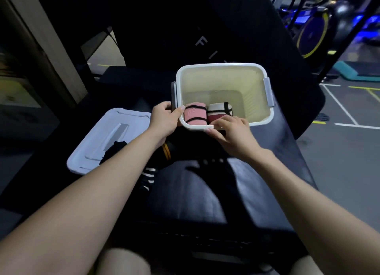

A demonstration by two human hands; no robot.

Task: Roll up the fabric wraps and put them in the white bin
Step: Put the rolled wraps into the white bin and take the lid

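Observation:
The white bin [224,65] stands tilted toward me on a dark padded bench. Inside it lie a rolled pink wrap [195,115] with black bands and a rolled cream wrap [218,111] with a dark red edge, side by side at the near wall. My left hand [164,119] grips the bin's near left corner by its grey latch, thumb over the rim. My right hand [232,131] holds the near rim, fingers curled over the edge beside the cream roll. Dark unrolled wraps, one black with orange stripes [167,151] and one with white stripes [148,175], lie on the bench under my left forearm.
The bin's pale lid [107,138] lies upside down on the bench to the left, with a black wrap [115,149] partly on it. A big black punching bag [205,27] rises behind the bin. Gym floor with painted lines spreads to the right.

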